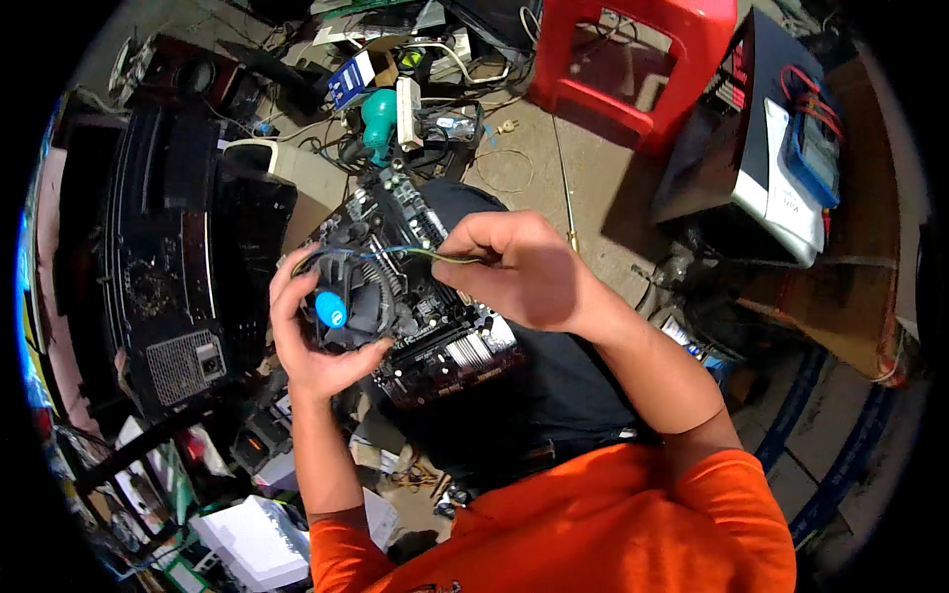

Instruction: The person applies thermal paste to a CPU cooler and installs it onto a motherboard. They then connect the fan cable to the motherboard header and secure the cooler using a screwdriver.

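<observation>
Black motherboard (435,296) (one), two hands

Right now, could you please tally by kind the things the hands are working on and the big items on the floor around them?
Black computer motherboard: 1
Round black cooler fan with blue centre: 1
Thin fan cable of coloured wires: 1
Red plastic stool: 1
Black computer tower case: 1
Total: 5
</observation>
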